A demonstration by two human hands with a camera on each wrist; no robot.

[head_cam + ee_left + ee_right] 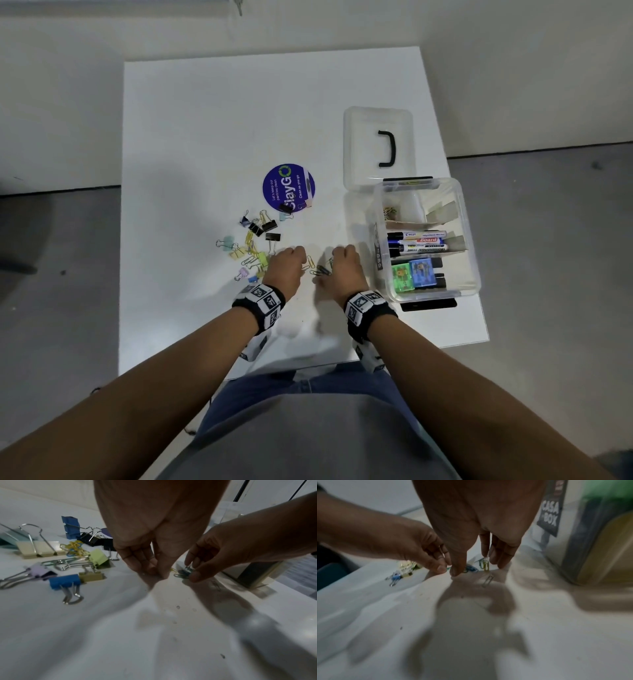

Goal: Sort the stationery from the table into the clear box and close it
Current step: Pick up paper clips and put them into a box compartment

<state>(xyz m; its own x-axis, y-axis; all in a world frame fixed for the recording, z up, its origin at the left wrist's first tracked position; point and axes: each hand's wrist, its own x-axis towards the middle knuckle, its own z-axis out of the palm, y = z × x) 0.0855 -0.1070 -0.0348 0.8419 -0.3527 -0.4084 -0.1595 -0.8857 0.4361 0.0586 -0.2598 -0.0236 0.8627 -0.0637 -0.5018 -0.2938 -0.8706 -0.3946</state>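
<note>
White table — both hands pinch paperclips (wrist views).

- Smooth white table top, matt with a faint sheen.
- Clear glossy plastic box and clear plastic lid.
- Pastel and black binder clips with shiny metal wire handles.
- Small coloured paper clips, probably coated wire.

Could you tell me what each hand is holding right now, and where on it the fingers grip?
The right hand pinches a small bunch of paper clips between thumb and fingertips, low at the table. Whether the left hand holds anything cannot be told.
</note>
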